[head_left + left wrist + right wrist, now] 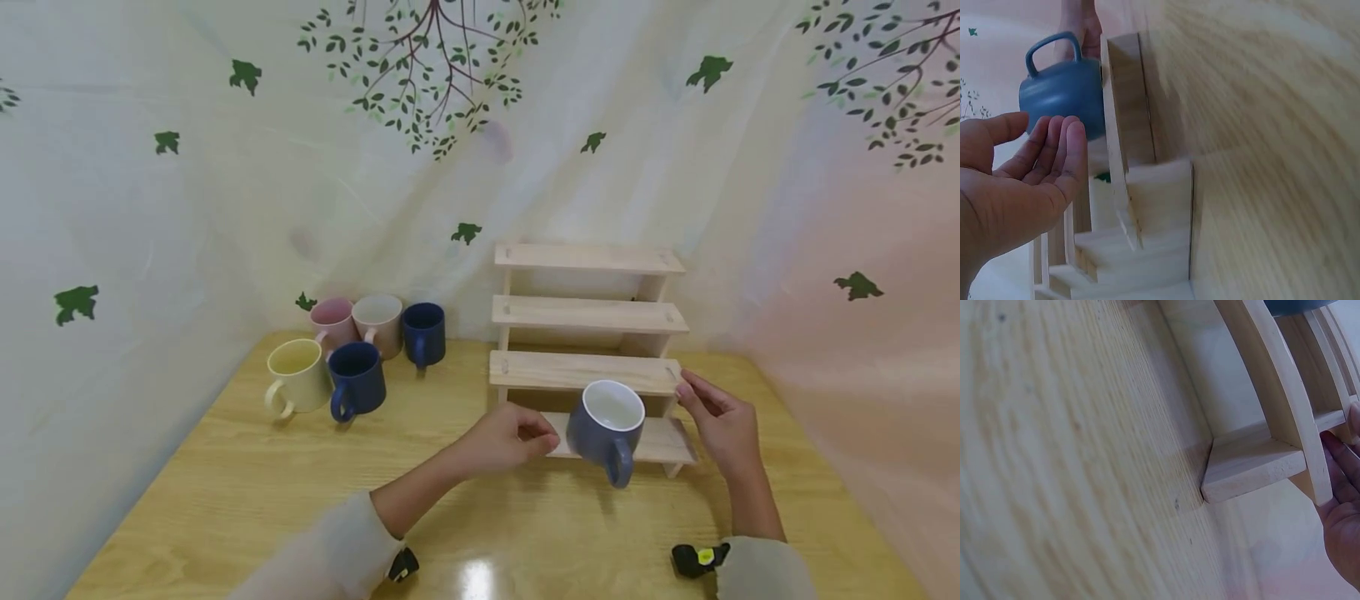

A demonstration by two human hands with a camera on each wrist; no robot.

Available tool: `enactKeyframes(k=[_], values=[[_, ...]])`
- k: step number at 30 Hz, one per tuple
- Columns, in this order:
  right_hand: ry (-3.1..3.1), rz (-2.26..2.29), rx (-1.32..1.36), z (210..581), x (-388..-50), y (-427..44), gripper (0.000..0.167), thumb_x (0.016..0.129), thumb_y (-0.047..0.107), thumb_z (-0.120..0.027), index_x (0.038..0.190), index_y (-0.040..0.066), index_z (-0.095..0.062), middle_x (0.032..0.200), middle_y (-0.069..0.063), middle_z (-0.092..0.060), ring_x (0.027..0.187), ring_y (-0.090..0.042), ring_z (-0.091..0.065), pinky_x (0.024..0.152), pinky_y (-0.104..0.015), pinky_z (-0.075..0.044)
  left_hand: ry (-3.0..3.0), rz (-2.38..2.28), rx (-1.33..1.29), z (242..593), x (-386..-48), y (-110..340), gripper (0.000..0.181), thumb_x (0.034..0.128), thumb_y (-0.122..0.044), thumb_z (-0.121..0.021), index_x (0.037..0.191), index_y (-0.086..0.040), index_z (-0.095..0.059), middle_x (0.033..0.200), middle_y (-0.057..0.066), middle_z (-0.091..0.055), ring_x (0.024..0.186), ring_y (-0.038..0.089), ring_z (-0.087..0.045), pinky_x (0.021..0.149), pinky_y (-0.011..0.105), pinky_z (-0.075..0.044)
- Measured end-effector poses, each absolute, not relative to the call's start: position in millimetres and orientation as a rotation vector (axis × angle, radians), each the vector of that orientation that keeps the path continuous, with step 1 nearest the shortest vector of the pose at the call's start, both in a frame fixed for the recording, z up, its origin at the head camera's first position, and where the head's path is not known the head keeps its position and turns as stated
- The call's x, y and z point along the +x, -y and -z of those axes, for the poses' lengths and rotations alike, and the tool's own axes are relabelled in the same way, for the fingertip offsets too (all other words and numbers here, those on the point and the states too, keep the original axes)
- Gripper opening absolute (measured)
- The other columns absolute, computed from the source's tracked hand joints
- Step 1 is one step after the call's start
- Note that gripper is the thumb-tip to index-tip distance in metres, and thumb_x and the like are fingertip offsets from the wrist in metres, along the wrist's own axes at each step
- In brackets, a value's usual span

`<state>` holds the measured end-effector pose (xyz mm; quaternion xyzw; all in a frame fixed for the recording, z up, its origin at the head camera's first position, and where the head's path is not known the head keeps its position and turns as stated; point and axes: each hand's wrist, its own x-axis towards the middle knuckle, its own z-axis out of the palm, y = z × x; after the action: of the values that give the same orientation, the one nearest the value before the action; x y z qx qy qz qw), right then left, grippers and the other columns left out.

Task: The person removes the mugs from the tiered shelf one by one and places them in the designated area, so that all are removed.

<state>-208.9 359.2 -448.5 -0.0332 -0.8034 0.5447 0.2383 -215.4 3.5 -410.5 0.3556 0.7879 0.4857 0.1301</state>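
Note:
A grey-blue mug (606, 429) with a white inside stands on the lowest step of a stepped wooden rack (585, 372). Its handle points toward the front. Just left of the mug is my left hand (508, 437), fingers loosely bent and holding nothing. In the left wrist view that hand (1025, 181) has its palm in sight and its fingertips in front of the blue mug (1063, 94); a small gap seems to separate them. My right hand (722, 421) pinches the right end of the rack's second step from the bottom, thumb above and fingers beneath.
On the table's left side several mugs stand together: a yellow mug (297, 377), two dark blue mugs (358, 379), a pink mug (332, 321) and a white mug (379, 323). A leaf-printed cloth (375, 200) hangs behind the wooden table (300, 500).

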Motion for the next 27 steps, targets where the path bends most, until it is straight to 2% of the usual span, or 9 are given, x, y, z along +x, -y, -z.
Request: enactKeyframes(k=[4,11,17,23,27], values=[[2.206,-1.513,-0.097,451,-206,-357,0.045,0.099,0.022,-0.070,0.138,0.000,-0.062,0.101,0.025,-0.070,0.089,0.008,-0.068,0.077,-0.010,-0.054,-2.135,-1.461,1.067,418,-207,-16,0.016,0.0967,-0.014,-0.073,0.106,-0.002,-0.077,0.097,0.000,-0.077,0.086,0.004,-0.069,0.078,0.020,-0.057],[2.200,-1.521,-0.098,452,-208,-358,0.044,0.100,0.020,-0.069,0.138,-0.001,-0.061,0.099,0.025,-0.071,0.089,0.009,-0.068,0.076,-0.009,-0.054,-1.812,-1.584,1.002,424,-195,-38,0.028,0.0933,-0.004,-0.074,0.120,0.003,-0.072,0.112,0.015,-0.075,0.093,0.003,-0.071,0.085,0.022,-0.058],[2.202,-1.525,-0.071,451,-208,-360,0.043,0.100,0.015,-0.068,0.138,-0.005,-0.060,0.101,0.024,-0.070,0.090,0.009,-0.068,0.078,-0.009,-0.054,-1.762,-1.606,0.905,427,-185,-50,0.031,0.0931,0.001,-0.072,0.124,0.002,-0.071,0.115,0.013,-0.074,0.092,0.002,-0.069,0.085,0.021,-0.056],[2.207,-1.517,-0.085,450,-208,-361,0.044,0.100,0.016,-0.068,0.138,-0.004,-0.060,0.102,0.026,-0.069,0.089,0.010,-0.068,0.077,-0.009,-0.053,-1.738,-1.623,0.854,429,-184,-56,0.032,0.0939,-0.005,-0.074,0.126,-0.001,-0.071,0.109,0.006,-0.076,0.095,0.008,-0.071,0.085,0.023,-0.057],[2.205,-1.507,-0.085,450,-208,-361,0.043,0.099,0.017,-0.069,0.137,-0.004,-0.061,0.100,0.026,-0.070,0.087,0.008,-0.069,0.075,-0.009,-0.054,-1.649,-1.662,0.786,431,-184,-63,0.031,0.0962,-0.005,-0.070,0.126,0.001,-0.069,0.111,0.006,-0.076,0.103,0.022,-0.072,0.087,0.034,-0.060]])
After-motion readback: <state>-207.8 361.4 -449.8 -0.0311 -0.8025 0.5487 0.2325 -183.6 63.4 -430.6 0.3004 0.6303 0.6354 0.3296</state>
